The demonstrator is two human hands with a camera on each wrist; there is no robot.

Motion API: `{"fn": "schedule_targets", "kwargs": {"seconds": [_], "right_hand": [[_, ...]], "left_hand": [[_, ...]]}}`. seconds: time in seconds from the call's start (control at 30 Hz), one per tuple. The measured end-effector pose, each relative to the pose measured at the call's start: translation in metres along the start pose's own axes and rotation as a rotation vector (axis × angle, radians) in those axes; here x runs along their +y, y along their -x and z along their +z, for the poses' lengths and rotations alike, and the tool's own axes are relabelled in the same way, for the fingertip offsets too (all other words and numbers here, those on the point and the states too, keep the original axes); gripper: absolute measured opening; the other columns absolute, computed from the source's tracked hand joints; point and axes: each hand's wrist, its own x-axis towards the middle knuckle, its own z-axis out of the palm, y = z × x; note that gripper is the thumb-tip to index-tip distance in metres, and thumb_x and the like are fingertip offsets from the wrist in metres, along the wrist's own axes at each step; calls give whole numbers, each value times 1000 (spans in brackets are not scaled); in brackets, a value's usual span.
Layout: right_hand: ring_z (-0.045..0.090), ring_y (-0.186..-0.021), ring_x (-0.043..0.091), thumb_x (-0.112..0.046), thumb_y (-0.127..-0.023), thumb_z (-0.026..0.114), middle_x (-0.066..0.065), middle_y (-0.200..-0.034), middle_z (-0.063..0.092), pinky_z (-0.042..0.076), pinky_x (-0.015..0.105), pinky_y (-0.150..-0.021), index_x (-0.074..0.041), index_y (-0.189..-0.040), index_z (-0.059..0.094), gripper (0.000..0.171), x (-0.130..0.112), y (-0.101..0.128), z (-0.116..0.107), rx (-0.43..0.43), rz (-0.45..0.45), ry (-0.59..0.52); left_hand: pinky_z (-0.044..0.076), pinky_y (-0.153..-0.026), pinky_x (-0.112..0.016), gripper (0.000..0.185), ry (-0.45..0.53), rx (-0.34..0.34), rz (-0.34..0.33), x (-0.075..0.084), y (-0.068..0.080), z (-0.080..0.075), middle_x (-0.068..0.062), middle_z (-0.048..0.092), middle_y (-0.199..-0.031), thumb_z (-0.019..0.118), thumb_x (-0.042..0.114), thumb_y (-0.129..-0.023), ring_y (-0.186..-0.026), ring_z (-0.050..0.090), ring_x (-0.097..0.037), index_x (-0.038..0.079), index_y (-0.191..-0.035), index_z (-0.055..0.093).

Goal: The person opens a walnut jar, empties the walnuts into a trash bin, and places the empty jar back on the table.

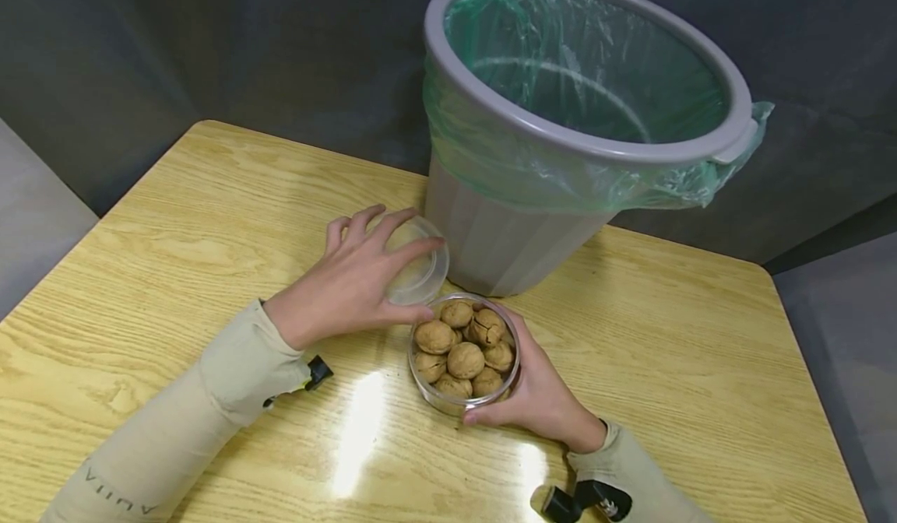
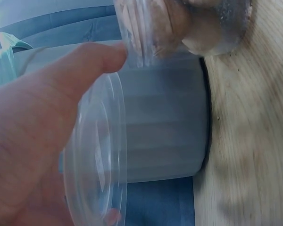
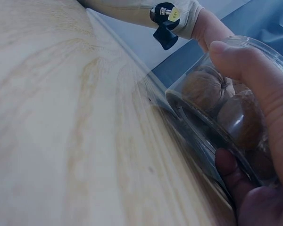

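A clear plastic jar (image 1: 465,356) full of walnuts (image 1: 462,359) stands open on the wooden table (image 1: 210,219). My right hand (image 1: 539,394) grips the jar from its right side; the jar (image 3: 226,117) shows between thumb and fingers in the right wrist view. My left hand (image 1: 353,278) holds the jar's clear round lid (image 1: 416,262) just left of and behind the jar, thumb and fingers curled round its rim. The lid (image 2: 101,150) stands on edge in the left wrist view.
A grey waste bin (image 1: 585,126) lined with a green bag stands on the table right behind the jar and lid. The table's edges run close at the left and right. Dark cloth hangs behind.
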Motion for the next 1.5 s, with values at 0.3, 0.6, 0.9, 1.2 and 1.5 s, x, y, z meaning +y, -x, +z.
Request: {"fn": "schedule_targets", "kwargs": {"seconds": [0.3, 0.6, 0.9, 1.2, 1.5], "right_hand": [[45, -147, 18, -11, -58, 102, 1, -163, 39, 39, 21, -117, -30, -163, 23, 132, 1, 0, 0, 1, 3, -9], [46, -147, 17, -12, -57, 103, -1, -162, 40, 39, 22, -118, -32, -162, 24, 133, -2, 0, 0, 5, 11, 0], [46, -147, 14, -13, -57, 103, -2, -162, 40, 38, 21, -118, -33, -162, 25, 132, 0, 0, 0, 8, 25, 3], [45, -147, 20, -13, -58, 102, 0, -162, 40, 38, 21, -118, -33, -162, 24, 131, 0, 0, 0, 2, 14, 6], [46, -147, 24, -13, -58, 102, 1, -162, 40, 38, 22, -118, -32, -162, 24, 131, 0, 0, 0, 2, 16, 11]], "left_hand": [[28, -106, -67, 78, -8, 14, -5, -2, 0, -1, -17, 40, -162, 76, 66, -82, -145, 36, -53, 31, -148, 54], [30, -104, -65, 78, -19, 22, -5, -3, -1, -1, -17, 41, -161, 74, 68, -82, -145, 37, -53, 31, -148, 55], [28, -107, -67, 78, -17, 21, -12, -5, 0, -2, -18, 39, -162, 74, 68, -83, -145, 36, -53, 31, -148, 55], [28, -107, -68, 79, -11, 11, -24, -7, -1, -2, -18, 38, -163, 75, 65, -82, -147, 34, -53, 31, -149, 53], [27, -108, -68, 80, -3, 5, -46, -8, -2, -3, -17, 36, -165, 76, 66, -82, -148, 32, -53, 32, -150, 52]]}}
